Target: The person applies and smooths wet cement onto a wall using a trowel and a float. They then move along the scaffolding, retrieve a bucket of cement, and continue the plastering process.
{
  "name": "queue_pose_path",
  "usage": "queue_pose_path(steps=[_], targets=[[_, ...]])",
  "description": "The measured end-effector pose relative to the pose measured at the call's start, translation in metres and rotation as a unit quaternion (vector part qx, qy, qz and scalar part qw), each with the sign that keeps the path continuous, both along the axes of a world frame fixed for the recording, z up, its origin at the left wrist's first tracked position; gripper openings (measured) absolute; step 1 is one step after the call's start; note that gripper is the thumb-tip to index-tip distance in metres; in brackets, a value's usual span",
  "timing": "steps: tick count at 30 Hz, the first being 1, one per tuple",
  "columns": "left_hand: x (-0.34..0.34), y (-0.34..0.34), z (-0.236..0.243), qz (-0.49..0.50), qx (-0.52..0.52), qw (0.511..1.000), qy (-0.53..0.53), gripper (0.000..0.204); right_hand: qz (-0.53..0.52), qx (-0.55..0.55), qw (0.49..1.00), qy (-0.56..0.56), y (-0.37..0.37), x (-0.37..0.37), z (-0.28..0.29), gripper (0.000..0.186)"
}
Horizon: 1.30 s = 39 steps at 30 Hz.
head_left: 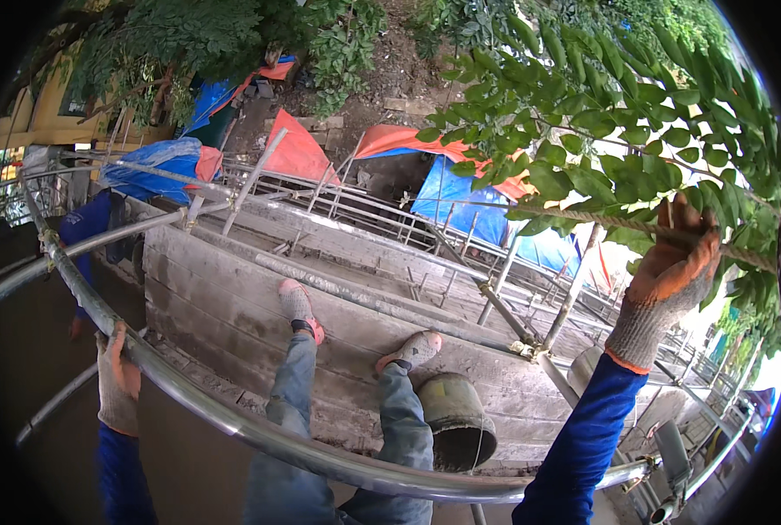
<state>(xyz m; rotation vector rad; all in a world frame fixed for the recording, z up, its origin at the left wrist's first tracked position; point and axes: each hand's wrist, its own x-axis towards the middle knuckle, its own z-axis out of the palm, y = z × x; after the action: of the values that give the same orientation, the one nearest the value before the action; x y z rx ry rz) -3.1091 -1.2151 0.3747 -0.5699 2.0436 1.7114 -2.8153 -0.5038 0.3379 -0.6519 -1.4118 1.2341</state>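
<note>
My left hand [119, 381], in a grey glove with orange coating, is closed around a curved-looking metal scaffold pipe [193, 404] at the lower left. On the right, my raised right hand [666, 276], in a matching glove, is closed on a rope [596, 217] that runs across toward the leaves. Part of its grip is hidden by the fingers. My feet stand on grey wooden planks [224, 293] beyond the pipe. A cement-stained bucket [450, 404] sits tilted beside my right leg, its dark mouth toward me.
Scaffold poles [574, 284] with tied joints stand past the planks, at a lower level. Blue tarps [460, 203] and orange tarps [298, 153] hang beyond. Leafy branches [600, 149] crowd the upper right. A person in blue [84, 229] is at the left.
</note>
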Motion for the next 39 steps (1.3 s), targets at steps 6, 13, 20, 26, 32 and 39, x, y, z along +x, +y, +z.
queue_pose_path(steps=[6, 13, 20, 26, 32, 39], targets=[[-0.003, 0.072, -0.026, 0.159, -0.119, 0.976, 0.086, 0.048, -0.014, -0.049, 0.998, 0.035, -0.062, -0.068, -0.112, 0.020], [-0.021, 0.112, -0.026, 0.208, -0.107, 0.962, 0.140, 0.081, -0.124, -0.263, 0.924, -0.247, -0.079, -0.070, -0.243, 0.016], [-0.016, 0.085, -0.011, 0.241, -0.149, 0.956, 0.070, 0.089, 0.008, -0.107, 0.984, -0.139, -0.039, -0.007, -0.015, 0.043], [-0.015, 0.081, -0.016, 0.230, -0.158, 0.957, 0.076, 0.087, -0.135, -0.184, 0.963, -0.144, -0.071, -0.056, -0.161, 0.017], [-0.015, 0.080, -0.020, 0.229, -0.127, 0.962, 0.079, 0.083, -0.068, -0.309, 0.887, -0.336, -0.084, -0.082, -0.318, 0.022], [-0.008, 0.070, -0.018, 0.248, -0.159, 0.952, 0.089, 0.081, 0.013, -0.237, 0.943, -0.233, -0.081, -0.096, -0.162, 0.030]])
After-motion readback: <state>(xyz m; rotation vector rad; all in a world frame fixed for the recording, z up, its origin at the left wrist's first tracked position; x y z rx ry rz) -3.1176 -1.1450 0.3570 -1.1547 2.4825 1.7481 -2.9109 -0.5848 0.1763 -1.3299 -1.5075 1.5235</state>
